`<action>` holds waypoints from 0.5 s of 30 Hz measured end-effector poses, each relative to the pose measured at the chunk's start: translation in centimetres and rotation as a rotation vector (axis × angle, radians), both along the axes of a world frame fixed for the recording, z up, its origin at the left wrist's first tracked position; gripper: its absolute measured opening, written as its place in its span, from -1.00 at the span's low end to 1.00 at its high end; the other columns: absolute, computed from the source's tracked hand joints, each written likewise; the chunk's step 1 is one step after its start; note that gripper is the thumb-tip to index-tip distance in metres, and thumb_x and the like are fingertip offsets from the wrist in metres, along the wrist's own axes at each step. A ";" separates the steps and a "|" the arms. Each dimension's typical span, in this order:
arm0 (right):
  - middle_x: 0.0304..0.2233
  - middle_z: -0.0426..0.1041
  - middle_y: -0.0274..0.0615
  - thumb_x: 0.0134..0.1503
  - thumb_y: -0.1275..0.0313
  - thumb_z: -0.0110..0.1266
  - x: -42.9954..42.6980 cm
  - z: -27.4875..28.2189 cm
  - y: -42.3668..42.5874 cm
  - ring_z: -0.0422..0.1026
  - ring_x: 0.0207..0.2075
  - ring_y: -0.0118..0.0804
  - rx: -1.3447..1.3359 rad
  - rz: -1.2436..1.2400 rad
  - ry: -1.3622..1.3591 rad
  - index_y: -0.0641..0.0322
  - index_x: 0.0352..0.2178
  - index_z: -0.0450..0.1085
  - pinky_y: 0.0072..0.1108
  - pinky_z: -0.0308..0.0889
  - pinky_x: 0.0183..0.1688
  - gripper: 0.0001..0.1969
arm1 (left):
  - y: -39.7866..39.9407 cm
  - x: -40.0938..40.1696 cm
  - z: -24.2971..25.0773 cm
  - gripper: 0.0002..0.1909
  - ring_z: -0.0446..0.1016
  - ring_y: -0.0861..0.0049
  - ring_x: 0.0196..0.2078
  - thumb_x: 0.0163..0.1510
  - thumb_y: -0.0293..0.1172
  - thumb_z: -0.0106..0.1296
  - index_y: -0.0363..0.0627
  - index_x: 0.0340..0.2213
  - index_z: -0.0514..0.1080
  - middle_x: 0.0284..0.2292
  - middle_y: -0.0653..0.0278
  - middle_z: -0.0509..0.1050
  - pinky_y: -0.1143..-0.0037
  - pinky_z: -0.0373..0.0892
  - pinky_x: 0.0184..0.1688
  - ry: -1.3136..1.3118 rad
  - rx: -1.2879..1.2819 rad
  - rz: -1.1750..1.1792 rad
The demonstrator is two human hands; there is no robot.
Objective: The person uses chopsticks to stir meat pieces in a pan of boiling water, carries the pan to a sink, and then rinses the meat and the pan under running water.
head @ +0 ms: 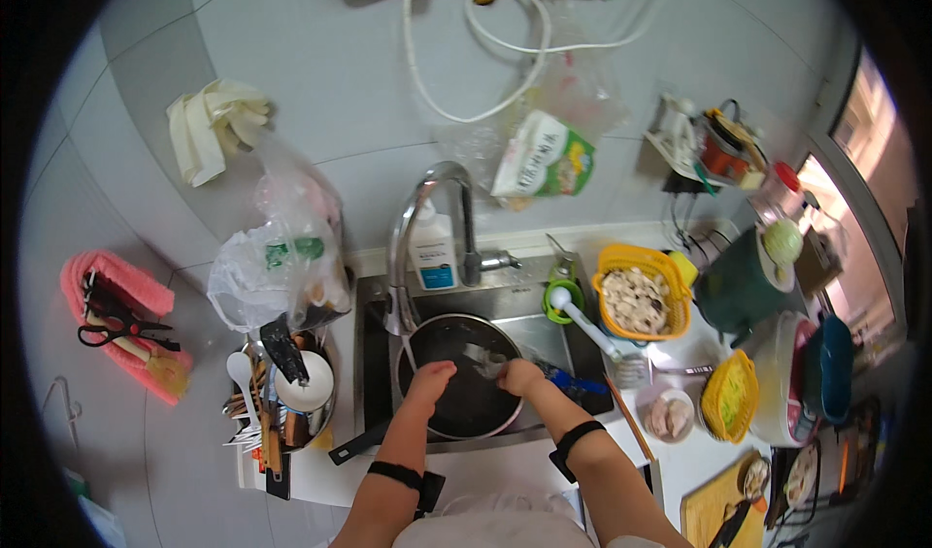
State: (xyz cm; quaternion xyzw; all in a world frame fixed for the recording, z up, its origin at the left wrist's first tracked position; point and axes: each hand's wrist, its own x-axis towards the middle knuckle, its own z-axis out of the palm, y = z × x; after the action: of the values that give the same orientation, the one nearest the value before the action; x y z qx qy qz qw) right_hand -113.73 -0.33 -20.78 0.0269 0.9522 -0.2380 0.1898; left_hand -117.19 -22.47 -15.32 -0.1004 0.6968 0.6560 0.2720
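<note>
A dark frying pan (466, 402) with a pale rim rests in the steel sink (561, 340), its black handle (360, 442) over the front edge at left. Water runs from the curved chrome faucet (402, 308) into the pan's left side. My right hand (520, 377) is over the pan's right side, pinching a pale crumpled piece (482, 359); whether it is cloth or film is unclear. Beside the water stream, my left hand (432, 382) hangs over the pan with its fingers curled. Nothing shows in it, but its underside is hidden.
Cutlery and a white bowl (304, 382) crowd a container at left, below hanging plastic bags (284, 264). A soap bottle (435, 249) stands behind the faucet. At right are a yellow basket (604, 297) of pale pieces, a meat bowl (668, 411), chopsticks (630, 417) and a cutting board (706, 490).
</note>
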 end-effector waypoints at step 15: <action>-0.18 0.38 -0.03 0.06 0.39 -0.06 -4.1 -13.2 -2.0 0.40 -0.26 -0.07 0.298 0.591 -0.665 0.28 -0.25 0.40 -0.36 0.35 -0.27 -0.75 | -3.0 1.0 -2.4 -0.65 0.40 0.52 -0.24 0.00 -0.36 -0.01 -0.28 -0.17 0.37 -0.31 0.20 0.45 0.58 0.29 -0.19 -0.154 -0.089 0.018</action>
State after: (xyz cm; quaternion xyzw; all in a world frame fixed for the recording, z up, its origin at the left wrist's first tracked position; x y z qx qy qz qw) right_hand -117.81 -2.34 -34.00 -0.1435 0.8303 -0.0129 0.5384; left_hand -116.19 -25.47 -17.71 -0.1687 0.7013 0.6174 0.3140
